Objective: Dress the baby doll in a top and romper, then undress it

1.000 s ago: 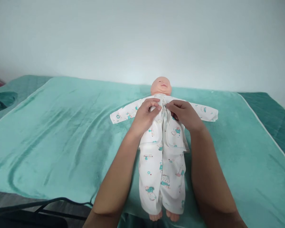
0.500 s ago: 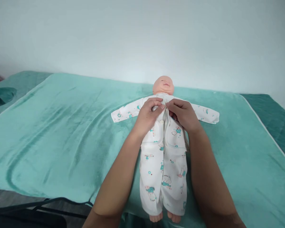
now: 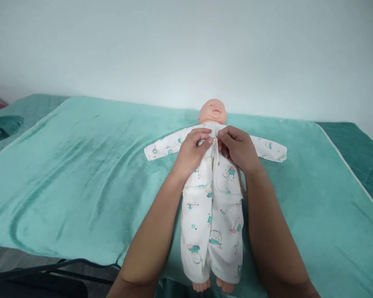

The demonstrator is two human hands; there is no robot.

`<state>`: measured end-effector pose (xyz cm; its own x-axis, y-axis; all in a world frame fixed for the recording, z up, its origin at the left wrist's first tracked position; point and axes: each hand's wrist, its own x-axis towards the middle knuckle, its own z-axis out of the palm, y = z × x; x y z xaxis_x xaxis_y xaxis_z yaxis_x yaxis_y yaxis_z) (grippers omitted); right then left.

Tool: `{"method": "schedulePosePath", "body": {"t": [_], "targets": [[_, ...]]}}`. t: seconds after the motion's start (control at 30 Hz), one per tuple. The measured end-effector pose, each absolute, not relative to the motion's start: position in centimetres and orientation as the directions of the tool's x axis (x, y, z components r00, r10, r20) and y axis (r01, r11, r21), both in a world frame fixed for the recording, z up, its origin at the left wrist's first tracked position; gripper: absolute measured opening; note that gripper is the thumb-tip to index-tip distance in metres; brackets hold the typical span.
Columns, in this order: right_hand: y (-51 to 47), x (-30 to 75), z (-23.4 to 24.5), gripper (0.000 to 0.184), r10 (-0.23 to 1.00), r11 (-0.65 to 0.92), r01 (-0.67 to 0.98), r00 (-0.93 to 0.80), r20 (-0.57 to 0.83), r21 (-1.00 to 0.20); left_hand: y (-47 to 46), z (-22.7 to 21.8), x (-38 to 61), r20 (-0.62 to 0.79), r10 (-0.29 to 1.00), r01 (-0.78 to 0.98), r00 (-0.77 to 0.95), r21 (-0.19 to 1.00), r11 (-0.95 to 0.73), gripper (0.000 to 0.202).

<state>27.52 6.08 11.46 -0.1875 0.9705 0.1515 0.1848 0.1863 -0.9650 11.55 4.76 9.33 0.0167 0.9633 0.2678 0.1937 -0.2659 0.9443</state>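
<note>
A baby doll lies on its back, arms spread, in a white printed jacket and matching trousers. My left hand has its fingers closed on the jacket's front edge at the chest, thumb near a small button. Just across the opening, my right hand pinches the other front edge, with its fingertips curled in. Another button shows lower on the jacket front. The cloth between my fingertips is partly hidden.
A light green blanket with some creases lies under the doll, over a darker green cover. Behind stands a pale wall. At the lower left are a dark frame bar and grey floor.
My right fingertips have moved slightly away from the left ones, and the button between them now shows more. The doll sits slightly further left in view.
</note>
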Motion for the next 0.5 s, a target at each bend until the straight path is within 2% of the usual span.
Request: {"method": "schedulePosePath", "body": {"t": [0.3,0.5], "targets": [[5.62,27.25,11.57,0.035,0.959,0.269,0.349,-0.179,0.218,-0.898,4.78,9.26,11.42,0.286,0.958,0.205,0.026,0.937,-0.285,0.011],[5.35,27.13,11.79,0.033,0.944,0.326,0.413,-0.192,0.269,-0.850,4.74,9.39,11.45,0.295,0.955,0.218,0.022,0.931,-0.292,0.012]]}}
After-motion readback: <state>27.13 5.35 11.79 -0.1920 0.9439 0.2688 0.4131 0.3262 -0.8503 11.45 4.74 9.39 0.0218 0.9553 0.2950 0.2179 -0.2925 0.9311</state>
